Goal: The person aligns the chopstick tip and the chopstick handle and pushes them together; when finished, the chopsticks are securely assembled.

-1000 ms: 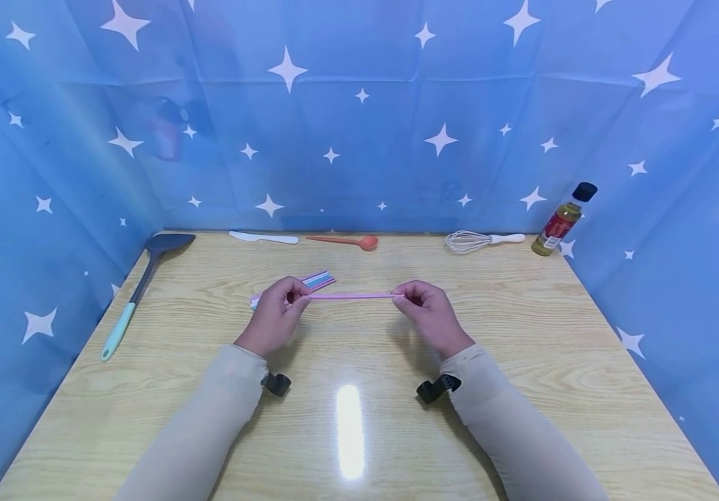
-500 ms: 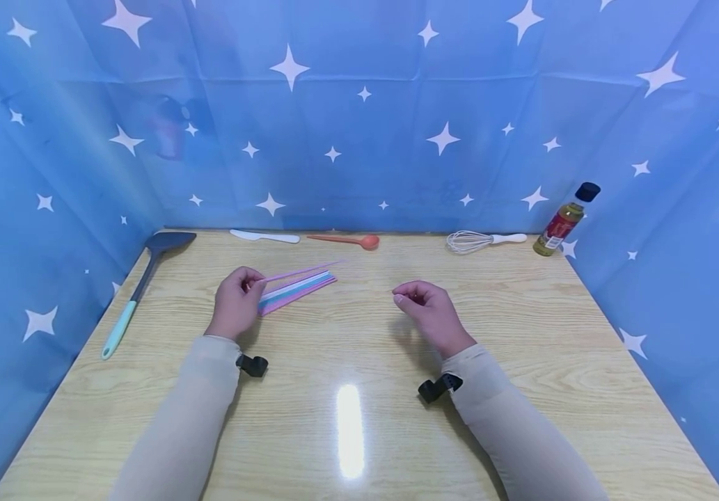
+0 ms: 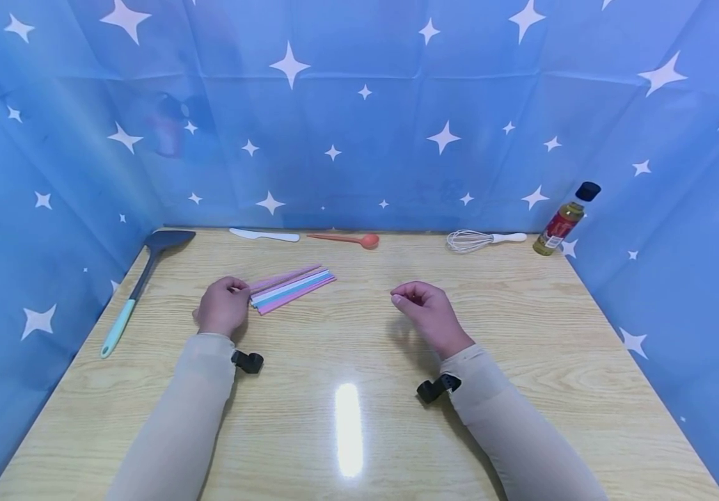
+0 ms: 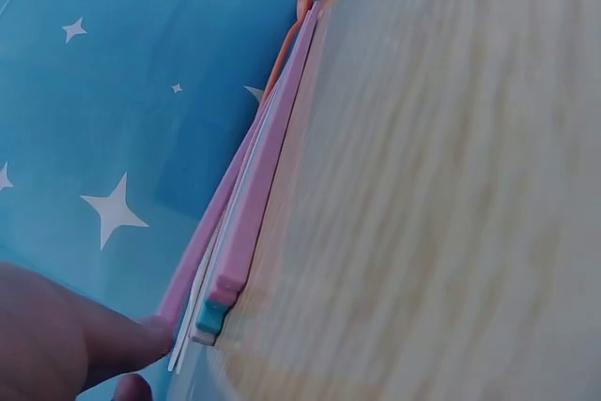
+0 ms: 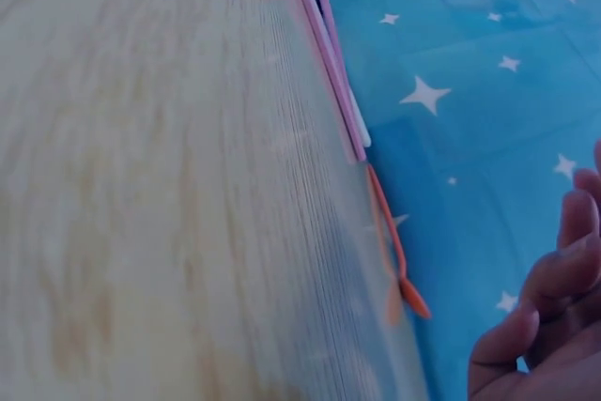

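At nine o'clock on the surface (image 3: 359, 327) a spatula (image 3: 136, 289) lies along the left edge. Just right of it, at about ten o'clock, the left hand (image 3: 221, 309) rests at the near end of the bundle of strips (image 3: 290, 287); its fingers (image 4: 113, 340) are curled and touch the pink top strip, though I cannot tell whether they pinch it or only rest against it. The bundle lies flat, fanning toward one o'clock. Along the far edge at twelve o'clock sit a white knife (image 3: 265, 236) and an orange spoon (image 3: 349, 241). At centre right the right hand (image 3: 424, 313) hovers with fingers loosely curled, clamped on nothing.

Risk, as I judge it: the strips are thin and loosely stacked, so a sideways nudge from the left fingers could scatter the fan, or lift several at once.

A whisk (image 3: 481, 241) and a bottle (image 3: 564, 219) stand at two o'clock, well apart from both hands. Open room lies between the hands and across the near half; blue cloth walls close three sides.
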A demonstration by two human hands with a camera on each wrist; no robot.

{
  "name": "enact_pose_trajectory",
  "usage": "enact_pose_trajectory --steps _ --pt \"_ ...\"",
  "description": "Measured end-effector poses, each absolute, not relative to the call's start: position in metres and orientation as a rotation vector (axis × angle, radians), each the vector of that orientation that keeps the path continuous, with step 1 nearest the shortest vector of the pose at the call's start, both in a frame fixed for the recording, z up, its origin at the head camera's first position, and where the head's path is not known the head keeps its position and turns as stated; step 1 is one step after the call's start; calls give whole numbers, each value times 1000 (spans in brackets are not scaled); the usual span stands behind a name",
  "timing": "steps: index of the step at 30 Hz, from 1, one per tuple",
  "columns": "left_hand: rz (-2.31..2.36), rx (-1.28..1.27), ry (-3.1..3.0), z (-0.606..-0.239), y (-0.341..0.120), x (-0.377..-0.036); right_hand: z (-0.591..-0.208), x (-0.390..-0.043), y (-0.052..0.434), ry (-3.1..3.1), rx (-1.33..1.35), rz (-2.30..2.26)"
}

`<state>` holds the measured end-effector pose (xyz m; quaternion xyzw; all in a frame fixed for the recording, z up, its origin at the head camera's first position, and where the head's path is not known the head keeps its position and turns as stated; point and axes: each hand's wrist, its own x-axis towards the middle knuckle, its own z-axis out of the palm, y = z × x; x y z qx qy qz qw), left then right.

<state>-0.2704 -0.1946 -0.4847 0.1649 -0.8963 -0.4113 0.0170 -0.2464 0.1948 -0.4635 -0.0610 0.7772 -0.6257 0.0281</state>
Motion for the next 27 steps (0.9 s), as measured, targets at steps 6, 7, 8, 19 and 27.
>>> enact_pose_trajectory --steps 6,7,8,19,27 --pt "-1277 418 -2894 -482 -196 -269 -465 -247 195 2399 -194 -1931" --pt "-1273 393 -2917 -482 -196 -269 -466 -247 196 2400 -193 -1931" --pt "-1277 361 -2945 -481 -197 -269 -466 -247 196 2401 -190 -1930" --pt "-1175 126 -3135 -482 -199 -273 -467 -246 196 2391 -174 -1933" --pt "-1172 113 -3134 -487 -196 -273 -471 -246 198 2392 -139 -1927"
